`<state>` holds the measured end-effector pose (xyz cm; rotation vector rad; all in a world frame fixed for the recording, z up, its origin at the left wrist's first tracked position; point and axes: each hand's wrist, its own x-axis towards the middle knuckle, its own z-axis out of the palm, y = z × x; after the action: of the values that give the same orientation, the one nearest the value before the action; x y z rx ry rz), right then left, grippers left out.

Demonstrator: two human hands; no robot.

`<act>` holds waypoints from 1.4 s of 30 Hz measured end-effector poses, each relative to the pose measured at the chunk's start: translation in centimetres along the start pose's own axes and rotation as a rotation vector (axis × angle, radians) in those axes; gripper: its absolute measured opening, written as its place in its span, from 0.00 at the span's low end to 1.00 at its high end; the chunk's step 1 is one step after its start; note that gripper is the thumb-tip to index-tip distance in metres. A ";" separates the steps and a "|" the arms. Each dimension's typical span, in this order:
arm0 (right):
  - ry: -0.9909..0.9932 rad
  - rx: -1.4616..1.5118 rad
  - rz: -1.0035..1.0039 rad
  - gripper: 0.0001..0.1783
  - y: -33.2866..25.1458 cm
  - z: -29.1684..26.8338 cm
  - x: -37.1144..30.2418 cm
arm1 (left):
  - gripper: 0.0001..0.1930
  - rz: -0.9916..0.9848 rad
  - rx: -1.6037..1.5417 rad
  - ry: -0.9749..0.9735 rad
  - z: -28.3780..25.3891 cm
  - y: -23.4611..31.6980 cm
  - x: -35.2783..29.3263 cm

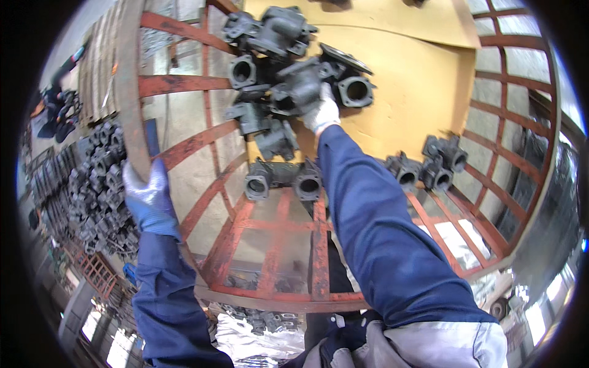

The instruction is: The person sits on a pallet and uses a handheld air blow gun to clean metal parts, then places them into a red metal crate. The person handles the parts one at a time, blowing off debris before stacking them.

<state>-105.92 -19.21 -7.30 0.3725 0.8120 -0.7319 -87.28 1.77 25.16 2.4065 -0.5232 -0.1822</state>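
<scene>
Reaching into the red cage (184,141), a casting (300,86) is gripped by the right hand (322,113)'s closed fingers; the left hand (147,196) is clasped on the rim; several castings remain inside.

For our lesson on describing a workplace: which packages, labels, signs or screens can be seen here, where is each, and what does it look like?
No labels, signs or screens show.
Cardboard sheet: lining the far part of the red metal cage, flat, tan, under the dark castings.
Plastic wrapping: below the cage, crumpled, whitish.
</scene>
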 end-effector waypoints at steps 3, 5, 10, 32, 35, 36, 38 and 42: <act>-0.068 -0.062 -0.031 0.25 0.4 1.9 -2.0 | 0.22 -0.124 -0.023 -0.044 -0.3 -1.0 0.5; -0.054 -0.070 -0.047 0.22 -0.4 3.5 -5.1 | 0.21 -0.094 -0.050 -0.047 -0.4 -1.6 0.7; -0.061 -0.389 -0.079 0.19 -9.7 7.1 -14.1 | 0.22 -0.052 -0.018 -0.052 -0.5 -3.0 1.4; -0.102 -3.199 0.055 0.29 -39.5 -16.4 -14.6 | 0.27 0.029 0.184 -0.131 -8.0 -13.4 8.2; 0.269 -2.722 0.118 0.39 -37.6 -16.2 -14.3 | 0.30 0.003 0.373 -0.163 -9.6 -14.2 9.2; 0.326 -2.491 0.111 0.43 -37.2 -15.6 -13.2 | 0.30 -0.068 0.462 -0.177 -9.9 -14.2 9.3; 0.344 -2.493 -0.169 0.33 -36.0 -15.8 -11.8 | 0.32 -0.105 0.437 -0.135 -10.2 -14.2 9.5; 0.396 -2.749 -0.273 0.24 -36.4 -16.5 -9.1 | 0.28 -0.083 0.234 -0.115 -9.9 -14.0 10.0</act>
<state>-144.75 -31.33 -12.06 -2.1200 1.4764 0.7033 -71.10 13.21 23.95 2.6602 -0.5221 -0.3126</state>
